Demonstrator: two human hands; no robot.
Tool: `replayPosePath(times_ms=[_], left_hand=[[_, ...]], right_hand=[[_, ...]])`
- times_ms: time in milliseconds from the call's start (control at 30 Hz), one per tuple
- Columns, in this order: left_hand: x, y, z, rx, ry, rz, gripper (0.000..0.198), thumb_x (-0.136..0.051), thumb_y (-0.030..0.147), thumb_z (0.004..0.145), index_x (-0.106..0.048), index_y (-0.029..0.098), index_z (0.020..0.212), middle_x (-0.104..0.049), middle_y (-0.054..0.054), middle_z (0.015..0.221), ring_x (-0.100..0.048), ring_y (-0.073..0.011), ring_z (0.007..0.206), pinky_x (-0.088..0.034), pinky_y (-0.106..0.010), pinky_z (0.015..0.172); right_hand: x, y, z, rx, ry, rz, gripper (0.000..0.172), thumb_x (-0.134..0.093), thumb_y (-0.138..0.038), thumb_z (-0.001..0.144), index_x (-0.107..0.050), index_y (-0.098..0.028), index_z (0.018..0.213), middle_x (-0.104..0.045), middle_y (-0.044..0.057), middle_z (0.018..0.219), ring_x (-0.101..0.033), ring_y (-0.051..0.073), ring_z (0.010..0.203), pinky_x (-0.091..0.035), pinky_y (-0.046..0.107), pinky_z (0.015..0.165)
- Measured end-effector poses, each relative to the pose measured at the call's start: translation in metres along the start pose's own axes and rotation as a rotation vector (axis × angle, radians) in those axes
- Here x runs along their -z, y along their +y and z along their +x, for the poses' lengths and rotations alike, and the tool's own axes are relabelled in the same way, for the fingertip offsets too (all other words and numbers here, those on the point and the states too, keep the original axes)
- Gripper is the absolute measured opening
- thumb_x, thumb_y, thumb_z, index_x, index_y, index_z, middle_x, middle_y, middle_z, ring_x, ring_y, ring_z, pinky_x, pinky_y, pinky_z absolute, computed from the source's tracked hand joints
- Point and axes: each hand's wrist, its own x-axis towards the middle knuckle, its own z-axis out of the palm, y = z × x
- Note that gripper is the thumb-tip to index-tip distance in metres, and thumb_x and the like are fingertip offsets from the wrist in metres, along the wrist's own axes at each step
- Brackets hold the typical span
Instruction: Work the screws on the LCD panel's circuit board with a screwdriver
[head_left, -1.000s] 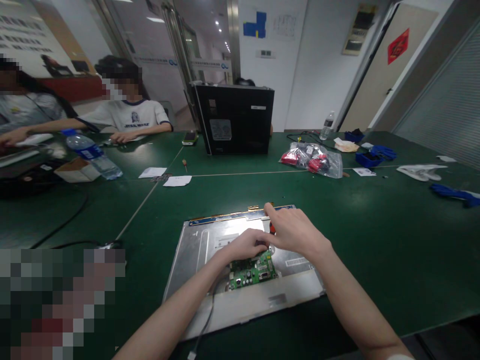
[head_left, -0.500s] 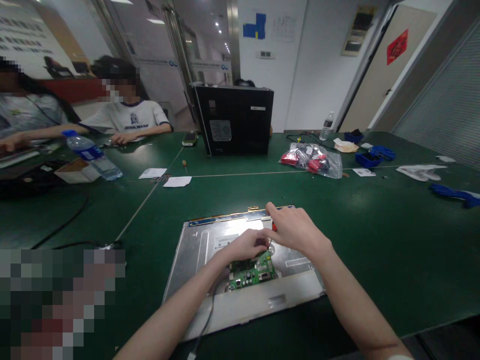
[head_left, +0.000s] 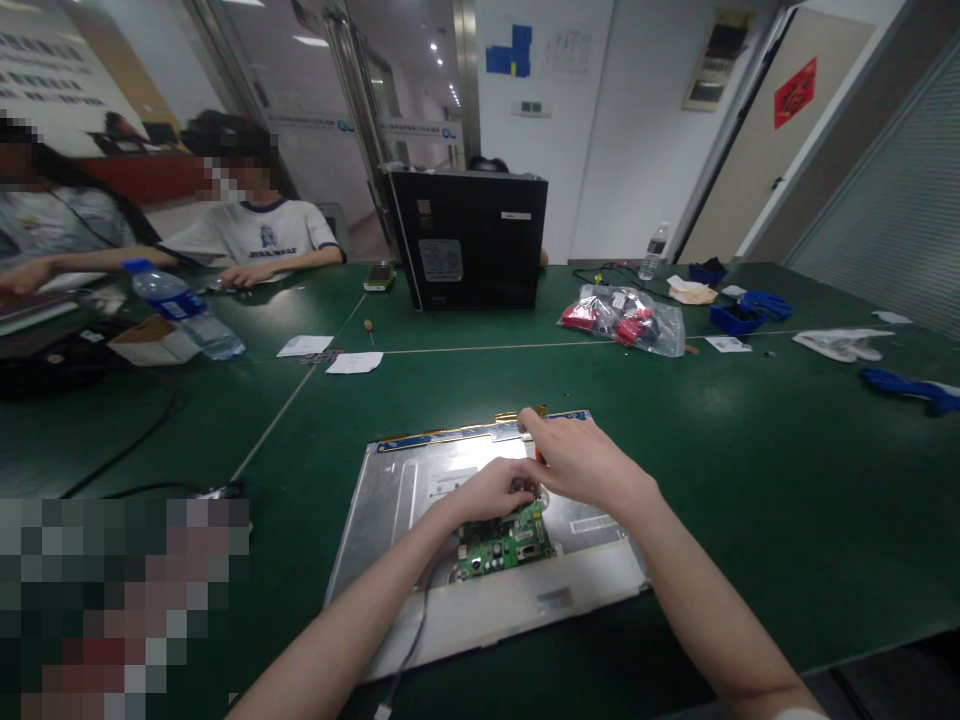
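Note:
A flat metal display panel [head_left: 390,510] lies on the green table, with a green circuit board [head_left: 510,550] on its back. My left hand [head_left: 499,488] rests at the board's upper edge, fingers curled together; what they pinch is hidden. Just right of it, my right hand [head_left: 574,455] is closed around a tool with a red handle [head_left: 539,455], probably a screwdriver, mostly covered by the fingers. The two hands touch or nearly touch. A thin grey cable [head_left: 426,620] runs from the board over the panel's near edge.
Beyond the panel stands a black computer case [head_left: 480,240]. A plastic bag with red items [head_left: 626,320] and blue gloves [head_left: 765,305] lie back right. A water bottle [head_left: 184,308] leans on a small box [head_left: 154,342] at left. Two people sit back left.
My right hand has shifted slightly left with the red-handled tool. My left hand stays almost in place. At far left, a person's arm has moved a little.

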Motion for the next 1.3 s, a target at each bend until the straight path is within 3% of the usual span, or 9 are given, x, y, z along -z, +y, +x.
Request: replayPosePath(times_ms=[133,267,367,533,767,900,1067,1200,1300], left_hand=[[-0.001,-0.002,0.0,-0.009,0.006,0.034,0.014,-0.057,0.005,0.075,-0.068,0.013,0.081,-0.068,-0.001,0.077,-0.058,-0.0144,0.069,-0.044,-0.021,0.065],[-0.001,-0.004,0.001,-0.028,0.02,0.014,0.015,-0.059,0.004,0.074,-0.068,0.013,0.082,-0.069,-0.001,0.078,-0.059,-0.0151,0.071,-0.044,-0.022,0.068],[-0.001,-0.003,0.001,-0.036,0.015,-0.004,0.012,-0.06,0.008,0.077,-0.068,0.014,0.082,-0.07,-0.002,0.083,-0.062,-0.0161,0.075,-0.045,-0.023,0.071],[0.0,-0.002,0.0,-0.062,-0.021,0.037,0.015,-0.06,0.012,0.081,-0.072,0.017,0.09,-0.071,-0.004,0.088,-0.064,-0.018,0.083,-0.046,-0.024,0.076],[-0.002,-0.009,0.002,-0.092,0.015,0.056,0.012,-0.064,0.014,0.08,-0.074,0.018,0.085,-0.073,-0.003,0.085,-0.065,-0.0173,0.08,-0.045,-0.023,0.075],[-0.003,-0.008,0.002,-0.076,0.036,0.083,0.011,-0.067,0.014,0.079,-0.075,0.019,0.082,-0.074,-0.002,0.082,-0.065,-0.0168,0.078,-0.044,-0.022,0.073],[-0.004,-0.004,0.003,-0.033,0.065,0.145,0.006,-0.071,0.018,0.076,-0.075,0.02,0.08,-0.073,-0.001,0.079,-0.065,-0.0163,0.076,-0.043,-0.021,0.07],[-0.005,-0.004,0.003,-0.019,0.076,0.145,0.003,-0.072,0.018,0.075,-0.074,0.02,0.077,-0.072,0.0,0.077,-0.064,-0.0157,0.073,-0.042,-0.021,0.069],[-0.004,-0.005,0.003,-0.013,0.07,0.127,0.003,-0.073,0.018,0.074,-0.073,0.019,0.077,-0.072,0.0,0.078,-0.064,-0.0154,0.073,-0.043,-0.021,0.069]], right_hand=[[0.002,0.0,0.001,0.025,-0.009,0.025,0.017,-0.04,-0.022,0.092,-0.045,-0.018,0.108,-0.068,0.008,0.091,-0.065,0.022,0.079,-0.037,0.029,0.058],[0.003,0.002,-0.003,0.102,0.0,0.1,0.029,-0.052,-0.017,0.081,-0.043,-0.017,0.11,-0.066,0.007,0.097,-0.064,0.021,0.083,-0.038,0.028,0.059],[0.001,0.002,-0.001,0.031,0.024,0.069,0.03,-0.052,-0.03,0.085,-0.043,-0.017,0.111,-0.066,0.01,0.1,-0.065,0.024,0.086,-0.04,0.03,0.062],[-0.001,0.0,0.006,-0.111,0.036,-0.014,0.039,-0.034,-0.051,0.094,-0.047,-0.016,0.108,-0.069,0.011,0.091,-0.067,0.028,0.082,-0.042,0.034,0.063],[-0.001,0.004,0.007,-0.072,0.011,-0.032,0.018,-0.035,-0.027,0.095,-0.047,-0.018,0.106,-0.069,0.009,0.093,-0.067,0.025,0.083,-0.04,0.031,0.062],[-0.001,0.004,0.007,-0.074,-0.004,-0.006,0.018,-0.039,-0.028,0.094,-0.046,-0.018,0.107,-0.068,0.01,0.094,-0.066,0.025,0.085,-0.04,0.031,0.064],[0.001,0.002,0.008,-0.161,0.033,-0.048,0.031,-0.042,-0.044,0.093,-0.047,-0.017,0.107,-0.068,0.012,0.087,-0.066,0.028,0.081,-0.04,0.031,0.06],[0.0,0.002,0.007,-0.123,0.006,-0.047,0.018,-0.048,-0.029,0.09,-0.049,-0.017,0.104,-0.068,0.011,0.088,-0.065,0.026,0.081,-0.039,0.031,0.06],[-0.001,0.005,0.004,-0.015,0.006,0.044,0.019,-0.053,-0.02,0.085,-0.05,-0.018,0.103,-0.068,0.008,0.093,-0.064,0.024,0.085,-0.038,0.029,0.062]])
